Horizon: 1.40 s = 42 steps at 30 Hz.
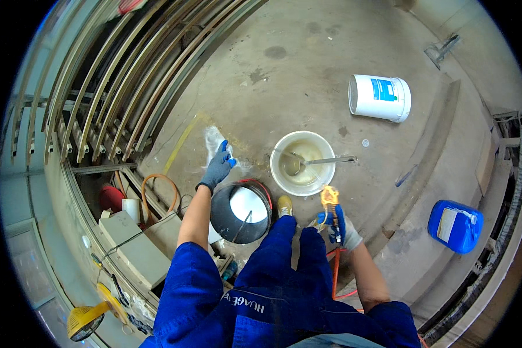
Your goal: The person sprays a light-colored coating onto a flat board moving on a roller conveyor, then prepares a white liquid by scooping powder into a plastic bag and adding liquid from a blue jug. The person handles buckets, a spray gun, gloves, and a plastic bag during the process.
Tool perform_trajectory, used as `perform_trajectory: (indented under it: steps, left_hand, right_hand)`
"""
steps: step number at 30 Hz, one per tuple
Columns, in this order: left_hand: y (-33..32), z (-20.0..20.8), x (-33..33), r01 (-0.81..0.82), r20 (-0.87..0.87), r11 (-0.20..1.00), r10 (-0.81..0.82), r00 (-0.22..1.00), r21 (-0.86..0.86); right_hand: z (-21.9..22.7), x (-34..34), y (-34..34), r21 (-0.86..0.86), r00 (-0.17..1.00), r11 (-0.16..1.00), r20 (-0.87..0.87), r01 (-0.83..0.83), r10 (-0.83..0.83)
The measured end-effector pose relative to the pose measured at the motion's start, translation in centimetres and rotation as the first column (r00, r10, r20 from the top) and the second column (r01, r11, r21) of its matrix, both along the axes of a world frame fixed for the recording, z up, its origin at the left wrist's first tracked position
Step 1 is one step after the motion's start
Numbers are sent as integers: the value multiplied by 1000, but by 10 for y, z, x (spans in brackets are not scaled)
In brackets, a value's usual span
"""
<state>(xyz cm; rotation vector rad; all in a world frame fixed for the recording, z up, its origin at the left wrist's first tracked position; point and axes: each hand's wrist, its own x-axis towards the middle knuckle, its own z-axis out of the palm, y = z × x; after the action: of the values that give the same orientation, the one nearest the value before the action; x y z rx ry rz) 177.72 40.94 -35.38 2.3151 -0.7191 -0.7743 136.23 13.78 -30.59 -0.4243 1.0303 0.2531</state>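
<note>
I wear grey work gloves with blue fingers. My left hand (pixel 217 170) reaches out above a white patch (pixel 213 141) on the floor, its fingers apart and nothing seen in them. Just below it stands a black bucket (pixel 221 217) with white material inside and a thin rod across it. My right hand (pixel 341 228) is closed around a yellow-headed hand tool (pixel 330 197), whose exact kind I cannot make out. Between my hands, farther off, a white bucket (pixel 278 169) holds cloudy liquid and a metal ladle (pixel 330 160) resting over its rim.
A white pail (pixel 379 97) lies on its side at the far right. A blue jerrycan (pixel 455 226) is at the right, beyond a low ledge. Metal rails (pixel 151 75) curve along the left. An orange hose (pixel 336 272) runs below my right hand; a yellow lamp (pixel 87 320) is lower left.
</note>
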Motion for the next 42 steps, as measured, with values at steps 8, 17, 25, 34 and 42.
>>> perform_trajectory:
  steps: [8, 17, 25, 34, 42]
  left_hand:
    - [-20, 67, -35, -588, -791, 627, -75, 608, -511]
    - [-69, 142, -100, -5, -192, 893, -92, 977, -451]
    - [-155, 203, -180, -341, -552, 659, -137, 822, -671]
    - [-230, 208, -263, -689, -585, 487, -803, -111, -537]
    - [-310, 264, -258, -207, -893, 872, -450, 21, -444]
  right_hand:
    - [14, -112, -84, -553, 985, 831, -95, 68, -144]
    - [-58, -118, -124, -801, 940, 557, -327, -218, -102]
    - [75, -36, -100, -647, 786, -702, -584, -299, 203]
    - [264, -75, -102, -501, 928, -865, -338, -34, 159]
    - [343, -209, -155, -900, 954, 358, 162, 248, -252]
